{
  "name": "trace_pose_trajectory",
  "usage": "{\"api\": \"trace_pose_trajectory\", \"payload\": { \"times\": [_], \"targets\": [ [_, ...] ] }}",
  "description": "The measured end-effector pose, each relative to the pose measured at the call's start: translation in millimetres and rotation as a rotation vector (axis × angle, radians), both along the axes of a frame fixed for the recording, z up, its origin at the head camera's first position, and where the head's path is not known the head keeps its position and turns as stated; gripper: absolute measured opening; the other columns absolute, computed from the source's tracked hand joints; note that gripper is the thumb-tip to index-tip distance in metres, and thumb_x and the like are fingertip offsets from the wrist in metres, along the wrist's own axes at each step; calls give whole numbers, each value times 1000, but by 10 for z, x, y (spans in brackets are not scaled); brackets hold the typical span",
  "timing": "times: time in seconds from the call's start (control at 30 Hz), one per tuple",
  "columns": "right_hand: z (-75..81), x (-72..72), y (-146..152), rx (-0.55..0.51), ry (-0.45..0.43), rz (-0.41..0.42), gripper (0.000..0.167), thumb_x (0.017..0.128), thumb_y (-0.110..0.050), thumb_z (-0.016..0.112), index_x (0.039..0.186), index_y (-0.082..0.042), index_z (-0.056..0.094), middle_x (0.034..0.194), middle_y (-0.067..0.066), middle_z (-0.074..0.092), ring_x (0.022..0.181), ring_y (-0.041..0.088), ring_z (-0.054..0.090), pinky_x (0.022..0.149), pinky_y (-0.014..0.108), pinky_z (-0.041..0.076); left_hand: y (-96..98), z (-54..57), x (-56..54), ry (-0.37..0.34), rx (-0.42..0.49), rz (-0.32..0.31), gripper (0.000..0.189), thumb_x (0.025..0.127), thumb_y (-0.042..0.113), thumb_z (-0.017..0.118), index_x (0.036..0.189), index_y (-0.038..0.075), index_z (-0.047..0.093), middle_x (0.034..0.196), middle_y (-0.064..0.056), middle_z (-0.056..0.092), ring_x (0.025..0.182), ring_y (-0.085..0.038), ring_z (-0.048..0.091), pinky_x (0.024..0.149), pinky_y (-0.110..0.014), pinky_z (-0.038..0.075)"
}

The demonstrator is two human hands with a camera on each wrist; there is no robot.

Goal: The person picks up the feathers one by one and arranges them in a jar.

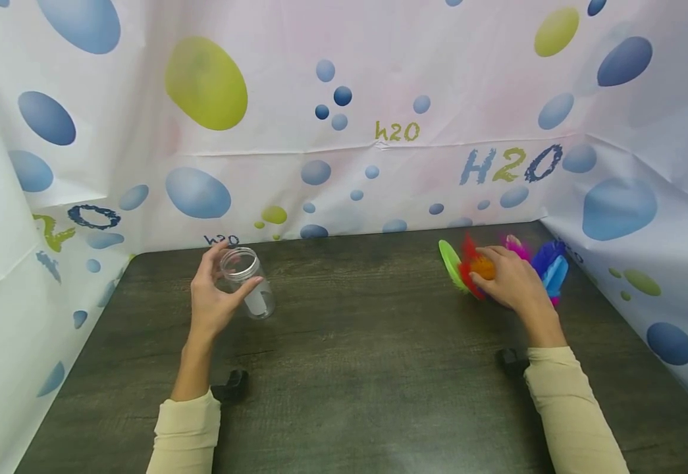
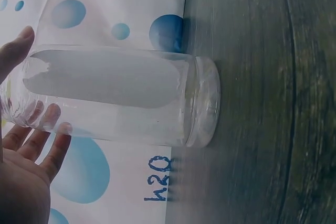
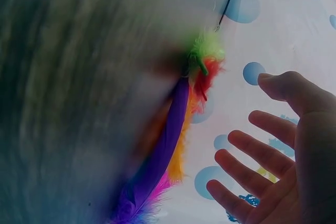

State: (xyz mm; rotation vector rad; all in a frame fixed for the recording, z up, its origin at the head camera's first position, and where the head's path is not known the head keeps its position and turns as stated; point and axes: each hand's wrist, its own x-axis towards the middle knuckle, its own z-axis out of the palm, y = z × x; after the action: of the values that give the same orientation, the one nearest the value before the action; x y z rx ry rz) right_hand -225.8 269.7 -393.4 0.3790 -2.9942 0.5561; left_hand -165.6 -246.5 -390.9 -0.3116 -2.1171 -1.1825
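Note:
A clear jar [image 1: 259,293] without a lid, with a pale label, stands upright at the left of the table. My left hand [image 1: 213,299] is around its upper part, thumb on the near side and fingers at the far side. In the left wrist view the fingers of the left hand [image 2: 31,156] are spread by the jar [image 2: 147,121]; whether they touch it I cannot tell. Bright feathers [image 1: 551,266] in several colours lie at the right. Over them hovers my right hand [image 1: 512,280]. The right wrist view shows the right hand [image 3: 278,150] apart from the feathers [image 3: 168,135], fingers extended.
The dark wooden table [image 1: 349,342] spans the space between the hands. A white sheet [image 1: 296,131] with blue and green spots hangs behind it and along both sides. Black straps or mounts [image 1: 234,385] sit near the wrists.

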Motion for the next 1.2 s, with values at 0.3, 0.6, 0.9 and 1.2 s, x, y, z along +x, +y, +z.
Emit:
{"api": "trace_pose_trajectory", "payload": {
  "times": [0.3,0.6,0.9,1.2],
  "targets": [
    [5,4,-21,3,-16,1,60,96,-23,71,144,6,53,143,34,51,131,54,47,109,68,38,65,13,14,-26,-8,-41,86,71,-9,89,147,-4,50,132,-26,62,115,-40,62,86,-13,43],
    [22,-16,-20,4,-25,5,59,97,-23,70,145,6,53,144,34,51,132,54,46,109,68,37,115,45,-2,-31,18,-82,79,78,-8,85,148,0,50,129,-25,65,111,-39,65,88,-17,48],
    [11,-33,-25,-1,-32,7,58,96,-22,71,143,7,54,143,34,51,130,54,49,108,68,39,156,45,5,-25,52,-110,76,79,-11,82,148,-1,50,124,-25,67,110,-11,65,89,-15,50],
    [7,-71,0,11,-66,7,60,97,-25,70,144,7,53,143,35,51,130,54,48,107,69,40,216,33,-4,-28,55,-128,74,80,-10,82,147,-3,50,123,-24,67,109,-22,67,88,-20,52]
  ]
}}
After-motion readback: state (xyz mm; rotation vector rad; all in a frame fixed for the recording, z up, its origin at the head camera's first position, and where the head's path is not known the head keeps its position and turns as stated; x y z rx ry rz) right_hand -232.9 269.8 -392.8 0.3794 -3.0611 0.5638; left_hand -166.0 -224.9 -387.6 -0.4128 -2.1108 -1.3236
